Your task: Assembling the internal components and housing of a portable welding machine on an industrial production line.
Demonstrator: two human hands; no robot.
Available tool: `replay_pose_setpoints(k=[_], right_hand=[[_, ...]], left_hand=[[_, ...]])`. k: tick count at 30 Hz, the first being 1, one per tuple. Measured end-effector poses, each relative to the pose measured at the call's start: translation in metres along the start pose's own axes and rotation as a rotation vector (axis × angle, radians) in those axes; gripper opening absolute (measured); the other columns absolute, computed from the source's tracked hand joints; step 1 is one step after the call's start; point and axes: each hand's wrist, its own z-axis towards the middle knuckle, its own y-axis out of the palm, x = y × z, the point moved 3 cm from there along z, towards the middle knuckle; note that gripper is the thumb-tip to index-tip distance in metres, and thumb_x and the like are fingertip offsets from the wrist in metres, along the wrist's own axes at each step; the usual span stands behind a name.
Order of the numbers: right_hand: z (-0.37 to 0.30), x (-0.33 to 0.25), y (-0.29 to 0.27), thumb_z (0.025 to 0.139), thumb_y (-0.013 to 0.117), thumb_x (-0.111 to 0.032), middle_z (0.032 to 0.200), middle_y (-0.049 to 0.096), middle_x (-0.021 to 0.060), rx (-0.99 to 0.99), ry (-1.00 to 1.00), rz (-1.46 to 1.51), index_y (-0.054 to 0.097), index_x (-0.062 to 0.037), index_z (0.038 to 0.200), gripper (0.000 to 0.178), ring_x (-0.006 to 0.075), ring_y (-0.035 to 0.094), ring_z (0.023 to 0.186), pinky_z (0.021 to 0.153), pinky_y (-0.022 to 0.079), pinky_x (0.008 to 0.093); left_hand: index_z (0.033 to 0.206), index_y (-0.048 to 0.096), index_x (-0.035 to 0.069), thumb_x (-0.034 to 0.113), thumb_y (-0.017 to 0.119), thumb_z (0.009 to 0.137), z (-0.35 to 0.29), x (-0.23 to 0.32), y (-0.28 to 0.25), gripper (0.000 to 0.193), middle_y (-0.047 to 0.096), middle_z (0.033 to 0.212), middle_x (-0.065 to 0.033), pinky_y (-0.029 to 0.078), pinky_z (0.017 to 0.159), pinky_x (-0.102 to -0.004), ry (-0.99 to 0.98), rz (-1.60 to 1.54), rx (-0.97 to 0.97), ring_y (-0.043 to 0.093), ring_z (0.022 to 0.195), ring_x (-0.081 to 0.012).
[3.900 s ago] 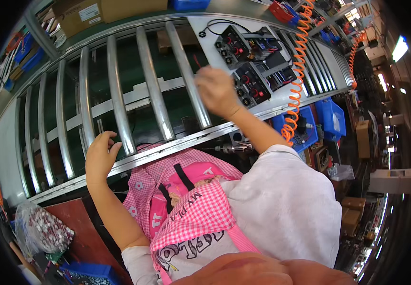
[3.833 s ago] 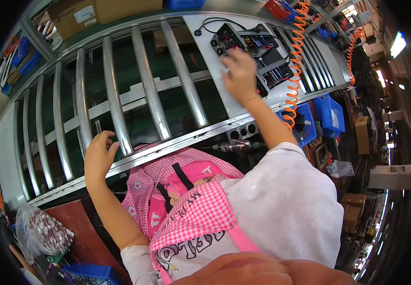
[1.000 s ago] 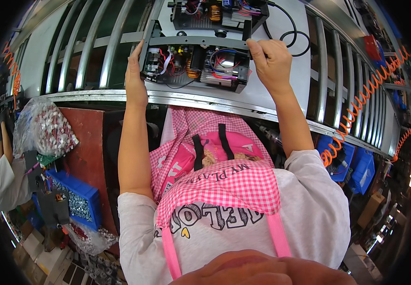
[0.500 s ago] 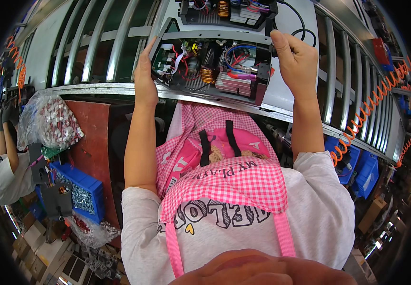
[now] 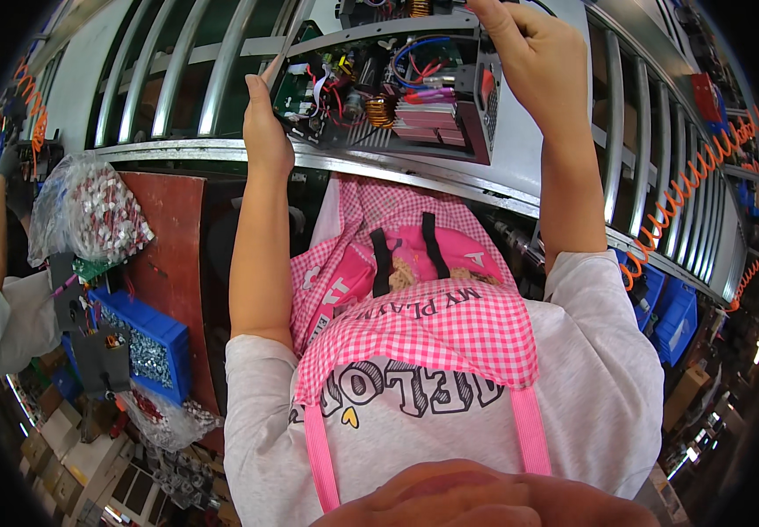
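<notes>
Open unit point(image 5: 388, 110) beside rail point(image 5: 177, 152): left fingers point(image 5: 260, 95) flat against one edge, right fingers point(image 5: 502, 31) gripping the other

Between the bare left hand point(image 5: 268, 130) and bare right hand point(image 5: 544, 70) sits an open black metal electronics unit point(image 5: 370, 132), a second black metal unit point(image 5: 369, 12) behind it, round silvery steel rollers point(image 5: 226, 68) on either side, and (farther left) a rectangular blue plastic bin point(image 5: 181, 364).

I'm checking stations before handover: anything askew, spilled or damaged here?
Nothing stands out. The open electronics unit between left hand and right hand shows no visible damage, and small silvery parts sit inside the blue bin.
</notes>
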Motion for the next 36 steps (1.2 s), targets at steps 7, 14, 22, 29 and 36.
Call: replay_pose_setpoints(k=[7, 14, 22, 29, 36], right_hand=[[0.013, -0.016, 0.002, 0.096, 0.070, -0.031, 0.054, 0.047, 0.0148, -0.011, -0.028, -0.008, 0.067, 0.0026, 0.072, 0.041, 0.0189, 0.044, 0.046, 0.047, 0.036, 0.0351], [-0.011, 0.033, -0.006, 0.098, 0.065, -0.046, 0.057, 0.052, 0.0043, 0.024, -0.082, -0.199, 0.071, -0.0010, 0.083, 0.048, 0.0142, 0.043, 0.055, 0.052, 0.036, 0.0305], [-0.047, 0.085, 0.002, 0.099, 0.062, -0.049, 0.055, 0.049, 0.0090, 0.061, 0.085, -0.128, 0.066, -0.0037, 0.072, 0.053, 0.0234, 0.042, 0.049, 0.050, 0.035, 0.0367], [-0.057, 0.097, 0.006, 0.098, 0.063, -0.048, 0.053, 0.050, 0.0068, 0.069, 0.169, -0.081, 0.062, -0.0027, 0.068, 0.055, 0.0209, 0.043, 0.050, 0.052, 0.037, 0.0351], [-0.051, 0.091, 0.020, 0.092, 0.073, -0.045, 0.058, 0.055, 0.0054, 0.134, 0.225, 0.019, 0.063, -0.0008, 0.070, 0.050, 0.0141, 0.045, 0.054, 0.053, 0.038, 0.0317]], left_hand=[[0.143, 0.052, -0.001, 0.049, 0.026, 0.111, -0.002, -0.002, -0.001, 0.065, 0.062, 0.137, -0.0144, 0.045, 0.108, -0.0381, 0.017, -0.047, 0.011, 0.060, 0.125, -0.0243], [0.149, 0.046, -0.002, 0.042, 0.035, 0.111, -0.010, -0.009, 0.002, 0.060, 0.051, 0.147, -0.0139, 0.032, 0.116, -0.0321, 0.150, 0.070, -0.092, 0.048, 0.135, -0.0209], [0.146, 0.049, -0.003, 0.036, 0.036, 0.111, -0.011, -0.015, 0.005, 0.053, 0.056, 0.142, -0.0149, 0.040, 0.111, -0.0340, 0.224, 0.210, -0.133, 0.054, 0.130, -0.0209], [0.143, 0.052, -0.003, 0.036, 0.036, 0.111, -0.010, -0.010, 0.007, 0.053, 0.057, 0.140, -0.0155, 0.040, 0.111, -0.0343, 0.199, 0.287, -0.146, 0.055, 0.129, -0.0211], [0.142, 0.052, -0.004, 0.041, 0.036, 0.111, -0.009, -0.012, 0.008, 0.057, 0.056, 0.139, -0.0158, 0.040, 0.110, -0.0341, 0.095, 0.040, -0.066, 0.055, 0.126, -0.0217]])
